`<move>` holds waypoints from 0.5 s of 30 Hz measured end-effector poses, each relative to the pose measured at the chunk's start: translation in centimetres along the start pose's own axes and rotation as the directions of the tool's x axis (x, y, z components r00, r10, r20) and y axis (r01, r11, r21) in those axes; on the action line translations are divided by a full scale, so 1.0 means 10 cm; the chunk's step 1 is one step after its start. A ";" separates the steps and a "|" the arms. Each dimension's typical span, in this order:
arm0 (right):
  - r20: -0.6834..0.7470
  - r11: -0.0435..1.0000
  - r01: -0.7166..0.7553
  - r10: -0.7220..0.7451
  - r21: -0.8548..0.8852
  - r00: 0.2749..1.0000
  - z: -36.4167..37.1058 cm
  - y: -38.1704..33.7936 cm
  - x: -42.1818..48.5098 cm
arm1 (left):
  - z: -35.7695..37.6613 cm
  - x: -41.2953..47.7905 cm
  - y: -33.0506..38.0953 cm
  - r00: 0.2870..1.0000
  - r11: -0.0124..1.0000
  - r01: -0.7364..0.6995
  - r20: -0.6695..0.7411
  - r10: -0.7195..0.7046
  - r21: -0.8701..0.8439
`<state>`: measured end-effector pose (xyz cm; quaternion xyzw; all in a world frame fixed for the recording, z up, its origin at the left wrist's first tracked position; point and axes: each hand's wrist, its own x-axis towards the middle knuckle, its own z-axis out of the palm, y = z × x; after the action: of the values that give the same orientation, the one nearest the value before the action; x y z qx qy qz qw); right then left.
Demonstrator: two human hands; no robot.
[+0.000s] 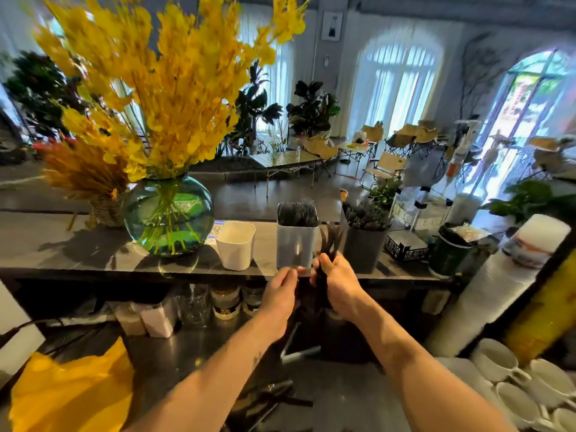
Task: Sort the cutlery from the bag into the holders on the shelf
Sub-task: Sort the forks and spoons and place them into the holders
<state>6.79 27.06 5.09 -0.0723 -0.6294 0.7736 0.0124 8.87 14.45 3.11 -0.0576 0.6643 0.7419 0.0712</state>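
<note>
Upright, dark cutlery juts toward 12 o'clock from the gripping right hand, left hand at its 9 o'clock, hold unclear, before a gray holder on the sunlit shelf.

Head-worn, facing forward-down, seemingly close to shelf

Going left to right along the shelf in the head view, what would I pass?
Wicker basket of dried flowers, green glass vase, white holder, clear holder, dark grey holder, black box, dark green cup.
</note>
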 end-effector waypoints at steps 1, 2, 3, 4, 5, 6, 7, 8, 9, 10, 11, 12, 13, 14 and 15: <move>-0.017 0.999 -0.007 0.008 0.036 1.000 0.04 -0.11 0.10 | 0.02 0.06 0.08 0.998 0.999 -0.051 -0.037 0.051 0.014; -0.025 0.996 -0.016 0.018 0.084 1.000 0.09 -0.25 0.20 | 0.03 0.14 0.20 0.993 0.995 -0.092 -0.071 0.094 0.036; -0.013 0.990 -0.020 0.022 0.140 1.000 0.13 -0.35 0.29 | 0.03 0.22 0.30 0.987 0.992 -0.117 -0.102 0.121 0.040; -0.007 0.988 -0.006 0.007 0.158 1.000 0.17 -0.46 0.35 | 0.03 0.29 0.40 0.985 0.991 -0.120 -0.118 0.126 0.051; -0.011 0.990 0.021 -0.019 0.141 1.000 0.19 -0.55 0.41 | 0.02 0.35 0.48 0.983 0.992 -0.118 -0.136 0.124 0.052; -0.032 0.994 0.066 -0.063 0.089 0.997 0.21 -0.63 0.47 | 0.00 0.44 0.55 0.978 0.990 -0.124 -0.160 0.134 0.074; -0.056 0.994 0.103 -0.101 0.045 0.993 0.24 -0.72 0.54 | -0.01 0.49 0.62 0.972 0.986 -0.134 -0.181 0.151 0.102; -0.075 0.991 0.132 -0.130 0.015 0.989 0.26 -0.80 0.62 | -0.03 0.54 0.69 0.966 0.981 -0.152 -0.194 0.173 0.119; -0.077 0.989 0.145 -0.145 0.001 0.986 0.29 -0.87 0.69 | -0.05 0.59 0.76 0.962 0.976 -0.174 -0.192 0.196 0.129; -0.078 0.987 0.161 -0.161 -0.014 0.984 0.30 -0.93 0.76 | -0.07 0.63 0.81 0.960 0.971 -0.185 -0.182 0.212 0.151; -0.071 0.983 0.184 -0.185 -0.021 0.980 0.30 -0.99 0.80 | -0.08 0.66 0.86 0.960 0.966 -0.189 -0.171 0.220 0.178; -0.064 0.975 0.221 -0.223 -0.029 0.973 0.30 -1.03 0.87 | -0.09 0.70 0.91 0.960 0.961 -0.199 -0.160 0.231 0.192; -0.059 0.966 0.255 -0.256 -0.034 0.965 0.32 -1.07 0.92 | -0.09 0.74 0.96 0.960 0.958 -0.204 -0.152 0.236 0.204; -0.072 0.958 0.280 -0.284 -0.058 0.956 0.32 -1.11 0.96 | -0.08 0.75 1.01 0.957 0.954 -0.218 -0.145 0.250 0.205; -0.093 0.953 0.293 -0.300 -0.078 0.949 0.32 -1.14 1.02 | -0.07 0.80 1.06 0.955 0.951 -0.227 -0.146 0.260 0.209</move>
<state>-4.54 27.40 15.92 -0.0173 -0.6557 0.7379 0.1588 -0.93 12.85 11.93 -0.0317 0.7376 0.6704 -0.0735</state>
